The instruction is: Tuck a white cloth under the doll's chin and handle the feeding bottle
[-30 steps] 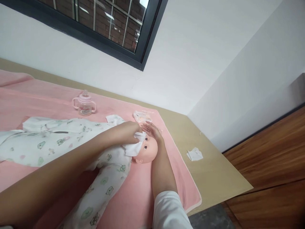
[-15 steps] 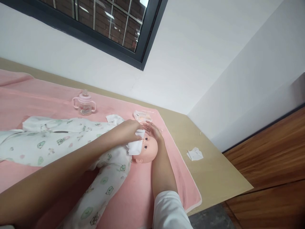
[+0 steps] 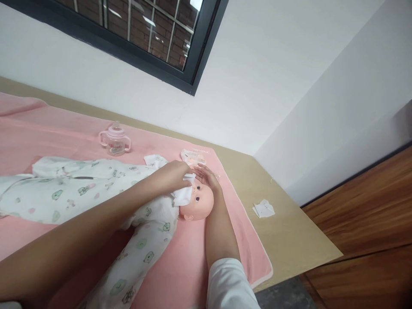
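A baby doll (image 3: 200, 207) in a white sleepsuit (image 3: 85, 189) with green animal prints lies on its back, head to the right. My left hand (image 3: 175, 175) is closed on a white tissue (image 3: 184, 195), which covers the doll's mouth and chin; its fingertips are partly hidden. Behind the far side of the doll's head, my right hand (image 3: 206, 175) rests with fingers stretched out and curved a little, the wrist along the crown. Just beyond the hands lies a small clear plastic packet (image 3: 192, 157).
A pink blanket (image 3: 193, 257) covers much of the wooden table (image 3: 289, 244). On it stands a pink-handled baby bottle (image 3: 115, 139). A crumpled tissue (image 3: 264, 209) lies on the bare wood at right. A wall and a dark-framed window (image 3: 193, 77) rise behind.
The tissue in my left hand has shifted slightly and bunched up against the doll's mouth and chin. My right hand stays at the doll's head.
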Tool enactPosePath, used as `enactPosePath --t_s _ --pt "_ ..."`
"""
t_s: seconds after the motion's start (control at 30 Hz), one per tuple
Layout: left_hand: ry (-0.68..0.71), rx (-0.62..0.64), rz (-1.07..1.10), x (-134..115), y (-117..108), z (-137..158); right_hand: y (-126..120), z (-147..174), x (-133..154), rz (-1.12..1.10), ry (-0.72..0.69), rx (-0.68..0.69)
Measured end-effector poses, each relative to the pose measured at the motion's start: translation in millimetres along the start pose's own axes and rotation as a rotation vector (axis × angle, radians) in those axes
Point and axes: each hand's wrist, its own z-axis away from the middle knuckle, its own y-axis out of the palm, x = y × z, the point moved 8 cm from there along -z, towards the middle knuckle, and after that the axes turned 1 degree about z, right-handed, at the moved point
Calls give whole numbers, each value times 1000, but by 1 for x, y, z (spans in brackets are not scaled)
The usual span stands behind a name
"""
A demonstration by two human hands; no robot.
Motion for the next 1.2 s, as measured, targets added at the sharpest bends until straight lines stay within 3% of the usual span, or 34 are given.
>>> enactPosePath --t_s 0.4,0.63,1.2 --pt "-11 87 235 14 -9 5 -3 -4 -3 -27 -7 4" --pt "8 208 137 2 2 12 -4 -7 -5 -20 -9 17" --pt "-7 177 53 6 7 7 -7 -10 -7 -29 1 1"
